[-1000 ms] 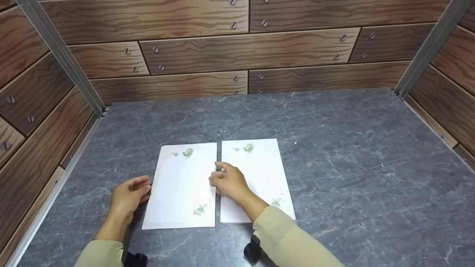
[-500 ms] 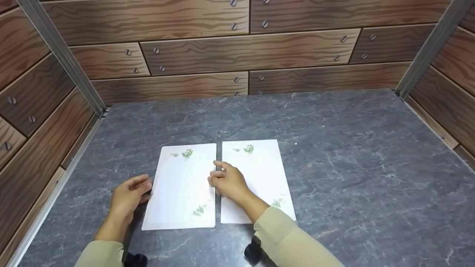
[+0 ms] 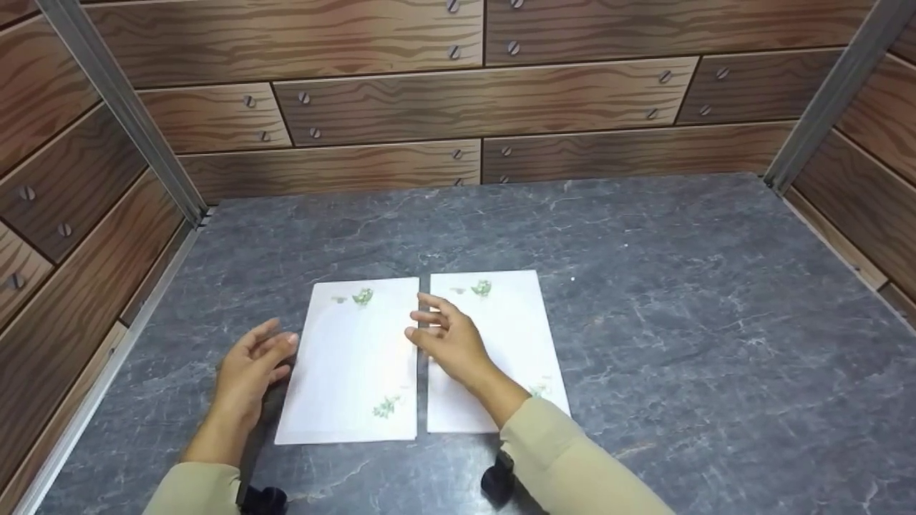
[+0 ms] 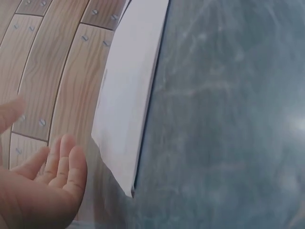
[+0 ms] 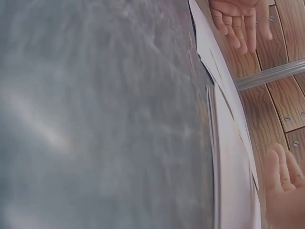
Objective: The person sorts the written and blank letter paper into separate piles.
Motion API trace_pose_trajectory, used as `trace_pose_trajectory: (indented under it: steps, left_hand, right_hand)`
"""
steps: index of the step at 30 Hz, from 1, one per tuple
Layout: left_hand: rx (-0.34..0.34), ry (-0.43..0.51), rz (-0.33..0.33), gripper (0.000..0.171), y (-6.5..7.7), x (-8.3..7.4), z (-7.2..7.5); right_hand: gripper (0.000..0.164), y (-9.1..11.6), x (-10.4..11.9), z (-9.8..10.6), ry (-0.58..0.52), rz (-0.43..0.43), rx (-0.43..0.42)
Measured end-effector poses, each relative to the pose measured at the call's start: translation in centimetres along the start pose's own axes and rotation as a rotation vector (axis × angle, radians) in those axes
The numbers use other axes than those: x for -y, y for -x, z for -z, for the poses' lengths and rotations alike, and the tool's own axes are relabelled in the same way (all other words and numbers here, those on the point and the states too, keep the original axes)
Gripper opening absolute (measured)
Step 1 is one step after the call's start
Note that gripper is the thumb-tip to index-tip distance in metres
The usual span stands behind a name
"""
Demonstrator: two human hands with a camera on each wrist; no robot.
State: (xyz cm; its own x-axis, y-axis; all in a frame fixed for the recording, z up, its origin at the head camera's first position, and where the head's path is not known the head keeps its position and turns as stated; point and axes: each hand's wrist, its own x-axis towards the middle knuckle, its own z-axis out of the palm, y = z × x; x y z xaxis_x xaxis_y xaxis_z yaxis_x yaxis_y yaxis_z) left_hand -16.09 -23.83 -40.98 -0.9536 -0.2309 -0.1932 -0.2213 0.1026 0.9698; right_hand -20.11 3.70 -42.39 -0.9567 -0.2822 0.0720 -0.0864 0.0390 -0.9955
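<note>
Pale khaki cloth is covering both forearms, the sleeves ending behind the wrists, with black wrist devices sitting beside the cuffs. Ahead of them, the left hand is hovering beside a left paper stack, its fingers loosely bent and a little apart, gripping nothing; the left wrist view is showing a gap between fingers and paper. The right hand is slanting inward across a right paper stack, its fingers relaxed, spread and holding nothing, their tips hanging around the narrow gap between the stacks; whether any fingertip is brushing paper, one cannot tell. The left stack is thus lying between the two sets of fingers, and the hands are probably flanking it because they are squaring its edges. Both stacks are lying flat with green prints matching in position, seemingly being placed alike for even alignment. Beyond the fingertips, the grey marbled table is stretching to metal posts and a wood-patterned wall.
</note>
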Motion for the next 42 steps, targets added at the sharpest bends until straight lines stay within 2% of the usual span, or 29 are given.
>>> trace_pose_trajectory:
  steps: [6, 12, 15, 23, 25, 31, 37, 42]
  left_hand:
    - [0.021, 0.060, -0.068, 0.071, 0.1, -0.6, -1.0]
    - [0.089, 0.120, -0.155, 0.075, 0.1, -0.9, -2.1]
    - [0.106, 0.115, -0.178, 0.078, 0.0, -1.0, -2.9]
    - [0.126, 0.078, -0.201, 0.079, -0.1, -1.6, -5.4]
    - [0.140, 0.081, -0.207, 0.078, -0.2, -1.7, -6.1]
    - [0.165, 0.090, -0.222, 0.078, -0.5, -1.8, -8.1]
    - [0.194, 0.023, -0.216, 0.081, -0.5, -2.0, -9.7]
    - [0.205, -0.003, -0.202, 0.082, -0.4, -2.2, -11.0]
  right_hand:
    - [0.064, -0.1, 0.1, 1.0, 0.001, 0.091, 0.006]
    - [0.069, 0.0, 0.1, 2.4, 0.121, 0.123, 0.016]
    - [0.072, 0.3, 0.2, 3.0, 0.153, 0.131, 0.007]
    - [0.072, 2.1, 3.4, 4.5, 0.200, 0.132, -0.022]
    - [0.073, 2.1, 3.0, 5.0, 0.220, 0.126, -0.039]
    - [0.079, 0.9, -0.2, 7.2, 0.280, 0.107, -0.084]
    - [0.081, 1.1, -0.3, 8.8, 0.269, 0.097, -0.107]
    - [0.085, 1.7, -0.3, 10.2, 0.312, 0.061, -0.113]
